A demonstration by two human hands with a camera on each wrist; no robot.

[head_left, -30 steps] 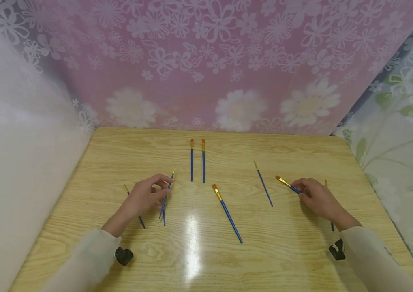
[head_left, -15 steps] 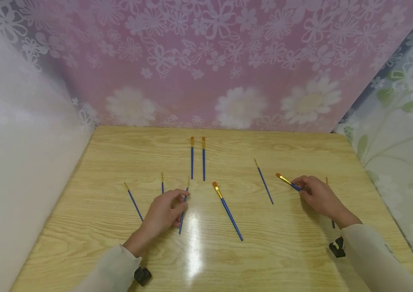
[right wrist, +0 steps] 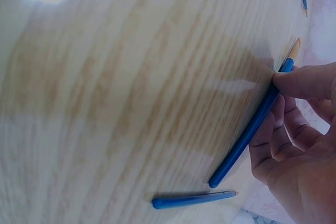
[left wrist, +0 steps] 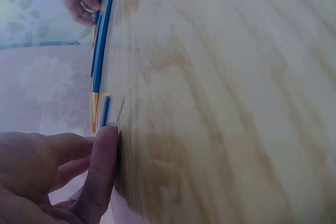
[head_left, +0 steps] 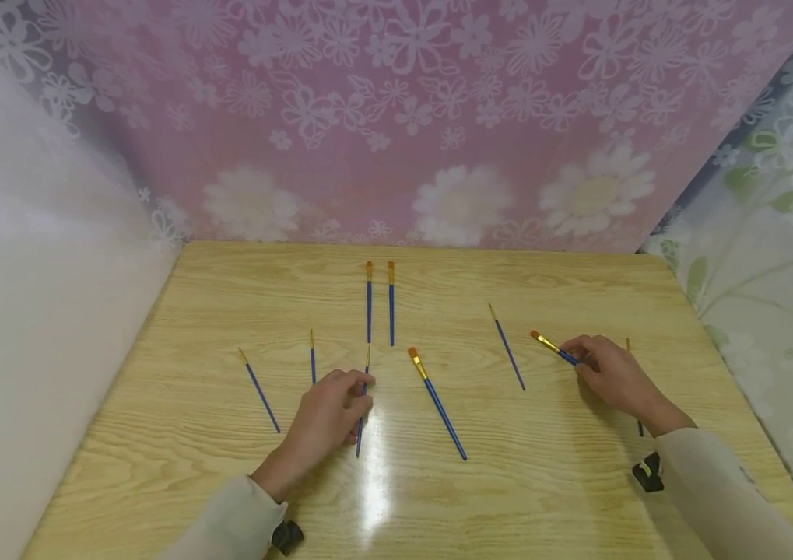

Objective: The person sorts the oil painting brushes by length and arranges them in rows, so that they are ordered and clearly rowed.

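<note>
My left hand pinches a thin paintbrush with a blue handle, its tip pointing away from me, low over the middle of the table. A flat paintbrush with orange bristles is pinched between the thumb and fingers of my right hand; its blue handle slants down toward the tabletop in the right wrist view. Just beyond the left hand's brush, two paintbrushes lie side by side. A wider paintbrush lies slanted to the right of the left hand.
On the wooden table, two thin paintbrushes lie left: one slanted brush and one brush partly behind the left hand. Another thin brush lies right of centre. The right arm partly covers a brush. A pink flowered cloth hangs behind.
My left hand has moved right and slightly toward me with its thin paintbrush, uncovering the two brushes at the left. The right hand has stayed in place with its brush.
</note>
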